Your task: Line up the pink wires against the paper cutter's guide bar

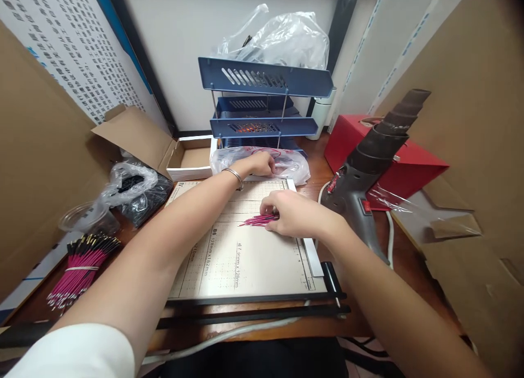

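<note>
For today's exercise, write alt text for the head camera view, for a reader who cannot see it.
Two bare hands work over a paper cutter board on a cluttered desk: the right hand pinches a small bunch of pink wires on the board, while the left hand reaches into a clear plastic bag. A grey heat gun stands to the right.

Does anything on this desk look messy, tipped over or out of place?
Nothing looks spilled or broken. The heat gun stands nozzle up, its cable trailing under the right hand, which holds pink wires on the cutting board. The left hand rests on a plastic bag.
</note>
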The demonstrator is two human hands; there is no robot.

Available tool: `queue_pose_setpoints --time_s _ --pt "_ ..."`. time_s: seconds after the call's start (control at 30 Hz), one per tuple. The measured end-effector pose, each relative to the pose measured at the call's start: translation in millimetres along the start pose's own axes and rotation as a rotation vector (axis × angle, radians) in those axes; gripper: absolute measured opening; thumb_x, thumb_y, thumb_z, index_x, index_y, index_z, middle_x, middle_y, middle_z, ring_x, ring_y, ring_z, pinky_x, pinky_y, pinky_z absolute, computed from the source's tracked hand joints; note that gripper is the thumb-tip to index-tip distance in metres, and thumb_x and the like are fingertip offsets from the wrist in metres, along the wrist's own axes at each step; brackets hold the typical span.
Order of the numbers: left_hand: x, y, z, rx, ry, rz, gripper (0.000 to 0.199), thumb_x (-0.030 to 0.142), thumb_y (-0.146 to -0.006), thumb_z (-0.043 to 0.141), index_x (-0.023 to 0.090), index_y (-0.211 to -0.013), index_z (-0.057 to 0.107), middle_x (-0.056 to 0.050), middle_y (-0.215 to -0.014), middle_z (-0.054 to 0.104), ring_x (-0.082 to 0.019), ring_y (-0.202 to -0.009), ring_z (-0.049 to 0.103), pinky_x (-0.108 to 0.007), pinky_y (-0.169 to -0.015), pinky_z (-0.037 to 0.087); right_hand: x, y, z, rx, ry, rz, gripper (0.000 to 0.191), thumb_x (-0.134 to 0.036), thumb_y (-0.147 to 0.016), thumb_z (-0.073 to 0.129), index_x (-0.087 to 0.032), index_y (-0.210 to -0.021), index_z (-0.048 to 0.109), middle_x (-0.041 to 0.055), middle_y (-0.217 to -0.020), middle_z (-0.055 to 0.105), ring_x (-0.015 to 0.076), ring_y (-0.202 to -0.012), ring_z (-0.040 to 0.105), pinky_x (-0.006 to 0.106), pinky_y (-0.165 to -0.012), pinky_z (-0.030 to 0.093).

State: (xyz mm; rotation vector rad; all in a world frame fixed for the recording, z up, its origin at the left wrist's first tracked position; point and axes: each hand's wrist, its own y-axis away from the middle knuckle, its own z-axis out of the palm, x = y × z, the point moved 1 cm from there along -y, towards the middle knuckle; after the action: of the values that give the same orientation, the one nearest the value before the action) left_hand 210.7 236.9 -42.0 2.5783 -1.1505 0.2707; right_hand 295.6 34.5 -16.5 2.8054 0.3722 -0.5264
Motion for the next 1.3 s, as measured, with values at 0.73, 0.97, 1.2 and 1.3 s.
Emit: queue_pose_setpoints --time_s 0.73,0.97,1.2,1.3 --pt "29 2 0.9 -0.163 -0.229 -0.059 0.033 0.042 -0.104 0.071 0.017 -0.124 0.074 -0.011 -0.133 0.073 -0.026 -0.120 0.071 -0.049 -0.108 0.059 38 16 11 0.149 -0.278 -0.005 0.025 -0.022 -0.088 0.082 -0.020 -0.113 0.083 0.0025 -0.119 0.077 0.0184 -0.110 0.066 0.031 -0.102 0.048" --pt "34 -5 -5.1 -0.220 -0.313 -0.072 0.027 0.042 -0.101 0.074 0.016 -0.110 0.075 -0.008 -0.114 0.077 -0.023 -0.105 0.073 -0.044 -0.099 0.059 44 20 11 0.190 -0.256 0.019 0.023 -0.020 -0.094 0.074 -0.018 -0.114 0.084 0.0050 -0.120 0.075 0.0196 -0.111 0.066 0.035 -0.102 0.049" --pt "32 -3 -3.0 -0.176 -0.341 -0.091 0.036 0.049 -0.102 0.070 0.016 -0.115 0.074 -0.009 -0.116 0.075 -0.024 -0.107 0.071 -0.045 -0.100 0.059 41 17 10 0.190 -0.319 0.030 0.018 -0.016 -0.093 0.074 -0.016 -0.107 0.084 0.0039 -0.113 0.079 0.0165 -0.105 0.069 0.031 -0.099 0.049" --pt "31 0 -3.0 -0.169 -0.332 -0.084 0.037 0.051 -0.103 0.069 0.015 -0.115 0.074 -0.009 -0.114 0.076 -0.023 -0.106 0.072 -0.045 -0.100 0.059 40 17 11 0.186 -0.315 0.011 0.016 -0.014 -0.092 0.074 -0.016 -0.105 0.085 0.0041 -0.110 0.079 0.0160 -0.103 0.068 0.029 -0.097 0.049"
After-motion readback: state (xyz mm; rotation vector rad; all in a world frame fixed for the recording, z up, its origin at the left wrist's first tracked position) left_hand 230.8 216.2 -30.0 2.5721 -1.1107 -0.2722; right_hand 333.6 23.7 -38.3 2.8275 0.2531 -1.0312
